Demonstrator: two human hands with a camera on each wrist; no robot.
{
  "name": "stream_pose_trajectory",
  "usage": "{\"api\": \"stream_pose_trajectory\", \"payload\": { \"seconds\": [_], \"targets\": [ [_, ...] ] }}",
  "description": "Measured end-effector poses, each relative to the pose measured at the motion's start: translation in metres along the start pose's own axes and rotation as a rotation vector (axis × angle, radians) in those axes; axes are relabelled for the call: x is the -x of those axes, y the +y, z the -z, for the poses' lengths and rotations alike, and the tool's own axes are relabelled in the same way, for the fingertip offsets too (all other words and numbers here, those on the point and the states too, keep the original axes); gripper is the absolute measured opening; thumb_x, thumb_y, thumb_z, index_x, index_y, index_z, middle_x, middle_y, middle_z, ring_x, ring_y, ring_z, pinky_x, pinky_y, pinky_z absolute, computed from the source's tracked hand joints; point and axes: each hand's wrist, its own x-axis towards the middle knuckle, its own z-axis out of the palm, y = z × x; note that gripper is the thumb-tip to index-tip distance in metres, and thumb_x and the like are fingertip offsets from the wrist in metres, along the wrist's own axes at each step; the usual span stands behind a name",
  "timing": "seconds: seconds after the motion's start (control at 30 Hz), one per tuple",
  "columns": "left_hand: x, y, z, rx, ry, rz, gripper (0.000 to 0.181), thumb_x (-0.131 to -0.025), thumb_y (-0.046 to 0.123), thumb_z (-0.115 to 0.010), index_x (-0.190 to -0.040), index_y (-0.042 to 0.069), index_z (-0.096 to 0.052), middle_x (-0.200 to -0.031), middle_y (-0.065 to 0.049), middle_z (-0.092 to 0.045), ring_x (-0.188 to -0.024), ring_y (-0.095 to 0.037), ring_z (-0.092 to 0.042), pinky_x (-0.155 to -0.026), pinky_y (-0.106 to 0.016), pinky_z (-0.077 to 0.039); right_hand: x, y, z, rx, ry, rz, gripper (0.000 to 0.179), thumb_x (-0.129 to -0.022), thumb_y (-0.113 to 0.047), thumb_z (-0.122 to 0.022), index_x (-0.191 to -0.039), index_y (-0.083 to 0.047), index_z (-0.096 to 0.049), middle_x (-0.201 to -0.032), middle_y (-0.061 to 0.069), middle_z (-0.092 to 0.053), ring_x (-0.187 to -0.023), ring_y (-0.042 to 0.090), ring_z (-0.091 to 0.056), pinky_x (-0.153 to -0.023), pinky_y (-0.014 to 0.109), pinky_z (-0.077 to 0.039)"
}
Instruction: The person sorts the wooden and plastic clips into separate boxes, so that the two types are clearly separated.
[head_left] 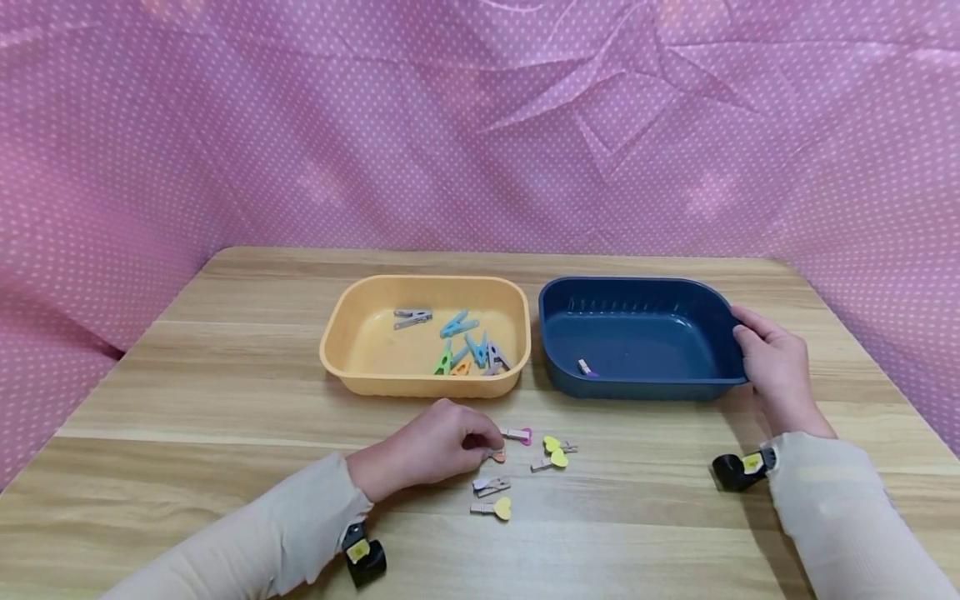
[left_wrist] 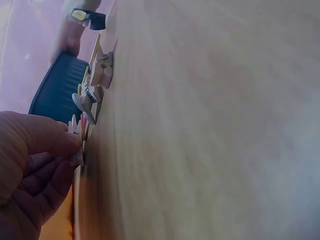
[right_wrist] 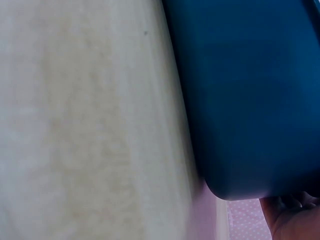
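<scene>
Between thumb and fingers my left hand (head_left: pixel 438 442) pinches a small wooden clothespin (left_wrist: pixel 76 159) just above the table; an orange heart (head_left: pixel 498 456) shows beside the fingertips. Around it lie more wooden clothespins: a pink-heart one (head_left: pixel 516 434), two with yellow hearts (head_left: pixel 556 456) side by side, a plain-looking one (head_left: pixel 491 486) and another yellow-heart one (head_left: pixel 492 508). My right hand (head_left: pixel 776 362) grips the right rim of the blue basin (head_left: pixel 637 387), thumb on top. Inside that basin sits one small clothespin (head_left: pixel 586 367) near the front left.
Left of the blue basin stands a yellow basin (head_left: pixel 427 385) holding several plastic clothespins (head_left: pixel 480 348) in blue, green, orange and grey. Both basins are on a wooden table (head_left: pixel 187 417). Pink dotted cloth (head_left: pixel 480 125) hangs behind and at the sides.
</scene>
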Motion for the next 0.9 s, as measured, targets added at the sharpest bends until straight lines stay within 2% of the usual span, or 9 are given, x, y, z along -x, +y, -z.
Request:
{"api": "stream_pose_trajectory", "payload": {
  "seconds": [0.23, 0.27, 0.4, 0.53, 0.67, 0.9],
  "targets": [
    [-0.001, 0.002, 0.000, 0.008, 0.010, -0.006, 0.015, -0.083, 0.007, -0.065, -0.093, 0.015, -0.072, -0.090, 0.007, -0.070, -0.074, 0.000, -0.055, -0.069, -0.016, -0.049, 0.006, -0.005, -0.001, 0.003, 0.002, 0.001, 0.041, -0.096, -0.036, -0.043, -0.136, -0.032, -0.046, -0.147, -0.004, -0.035, -0.131, 0.007, -0.033, -0.104, 0.022, -0.035],
    [-0.001, 0.002, 0.000, 0.010, 0.013, -0.010, 0.015, -0.083, 0.007, -0.065, -0.094, 0.015, -0.072, -0.090, 0.006, -0.070, -0.075, 0.000, -0.055, -0.070, -0.016, -0.049, 0.010, -0.010, -0.002, 0.008, 0.003, -0.001, 0.041, -0.096, -0.036, -0.043, -0.136, -0.032, -0.045, -0.147, -0.004, -0.035, -0.130, 0.006, -0.033, -0.101, 0.019, -0.036],
    [-0.001, 0.004, -0.001, 0.016, 0.031, -0.027, 0.015, -0.083, 0.007, -0.065, -0.093, 0.014, -0.072, -0.092, 0.006, -0.070, -0.079, 0.001, -0.058, -0.074, -0.017, -0.050, 0.031, -0.032, -0.005, 0.039, -0.004, -0.002, 0.043, -0.097, -0.030, -0.040, -0.140, -0.022, -0.042, -0.147, 0.002, -0.034, -0.130, 0.009, -0.034, -0.100, 0.021, -0.038],
    [-0.001, 0.007, -0.001, 0.027, 0.053, -0.041, 0.015, -0.082, 0.005, -0.065, -0.092, 0.013, -0.072, -0.091, 0.005, -0.070, -0.079, 0.001, -0.058, -0.073, -0.017, -0.051, 0.044, -0.045, -0.007, 0.066, -0.009, -0.001, 0.045, -0.097, -0.026, -0.038, -0.141, -0.015, -0.039, -0.147, 0.007, -0.032, -0.130, 0.011, -0.035, -0.099, 0.020, -0.040],
    [-0.001, 0.008, -0.001, 0.040, 0.073, -0.043, 0.016, -0.081, 0.005, -0.065, -0.093, 0.012, -0.072, -0.091, 0.005, -0.070, -0.077, 0.000, -0.057, -0.071, -0.017, -0.051, 0.047, -0.047, -0.007, 0.063, -0.013, -0.014, 0.046, -0.097, -0.027, -0.038, -0.142, -0.016, -0.038, -0.148, 0.006, -0.031, -0.130, 0.011, -0.033, -0.099, 0.019, -0.039],
    [-0.001, 0.011, -0.001, 0.049, 0.102, -0.048, 0.017, -0.081, 0.006, -0.065, -0.095, 0.012, -0.071, -0.091, 0.006, -0.070, -0.073, 0.000, -0.055, -0.068, -0.016, -0.051, 0.046, -0.047, -0.007, 0.053, -0.012, -0.011, 0.046, -0.097, -0.026, -0.038, -0.142, -0.016, -0.038, -0.148, 0.006, -0.031, -0.131, 0.012, -0.032, -0.105, 0.027, -0.035]
  ]
}}
